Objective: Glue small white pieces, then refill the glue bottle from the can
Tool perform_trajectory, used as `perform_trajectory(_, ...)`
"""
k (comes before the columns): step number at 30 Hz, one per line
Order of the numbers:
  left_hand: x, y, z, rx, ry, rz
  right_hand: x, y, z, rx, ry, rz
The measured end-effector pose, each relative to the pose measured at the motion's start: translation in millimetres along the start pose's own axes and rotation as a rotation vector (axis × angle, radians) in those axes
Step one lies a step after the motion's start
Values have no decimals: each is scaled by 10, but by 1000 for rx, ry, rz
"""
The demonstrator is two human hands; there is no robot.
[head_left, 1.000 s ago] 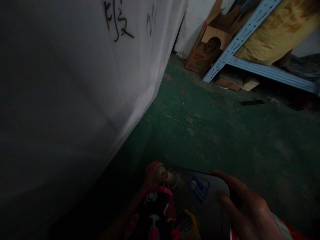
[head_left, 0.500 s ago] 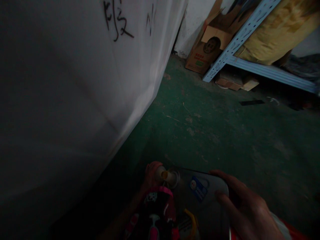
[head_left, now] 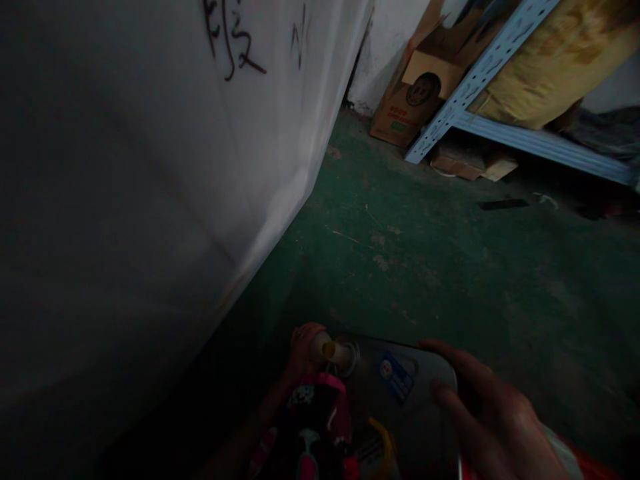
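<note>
A grey metal can (head_left: pixel 400 407) with a blue label is tipped sideways at the bottom of the view. Its short spout (head_left: pixel 343 354) points left into a small pale bottle (head_left: pixel 320 347). My left hand (head_left: pixel 303 350) is wrapped round that bottle. My right hand (head_left: pixel 490 413) grips the can's far end, fingers curled over its edge. A pink and black patterned cloth (head_left: pixel 315 420) lies below the spout. The scene is very dim.
A large white sheet (head_left: pixel 150 167) with black writing fills the left. The green floor (head_left: pixel 425 247) stretches ahead. A cardboard box (head_left: pixel 415 93) and a blue metal rack (head_left: pixel 500 87) with a yellowish bundle stand at the back right.
</note>
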State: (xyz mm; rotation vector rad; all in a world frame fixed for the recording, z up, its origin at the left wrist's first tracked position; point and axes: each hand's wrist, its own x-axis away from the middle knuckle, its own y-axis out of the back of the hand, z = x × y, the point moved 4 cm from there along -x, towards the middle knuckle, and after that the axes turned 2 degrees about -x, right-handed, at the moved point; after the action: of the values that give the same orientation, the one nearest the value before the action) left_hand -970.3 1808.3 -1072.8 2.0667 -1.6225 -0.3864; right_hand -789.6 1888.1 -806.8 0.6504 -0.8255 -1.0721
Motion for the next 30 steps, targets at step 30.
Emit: perform_trajectory(30,-19,15,32,-21,-71,-37,17,-54,-74,67,118,60)
